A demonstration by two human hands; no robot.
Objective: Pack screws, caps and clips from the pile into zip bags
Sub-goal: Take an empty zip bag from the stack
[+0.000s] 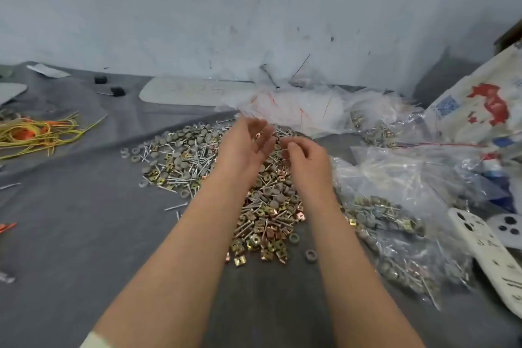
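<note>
Gathering step: left hand [248, 147] cupped open over pile [197, 161], small clip [257, 136] in palm; right hand [308, 158] alongside, fingers curled, grip unclear. Filled zip bags [395, 223] lie right. Next likely: complete handful, fetch empty bag.

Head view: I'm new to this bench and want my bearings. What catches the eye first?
A pile of silver screws, grey round caps and brassy square clips fills the middle of the grey cloth. The bare left hand and right hand hover over its far end. Clear plastic zip bags holding the same parts lie heaped to its right.
</note>
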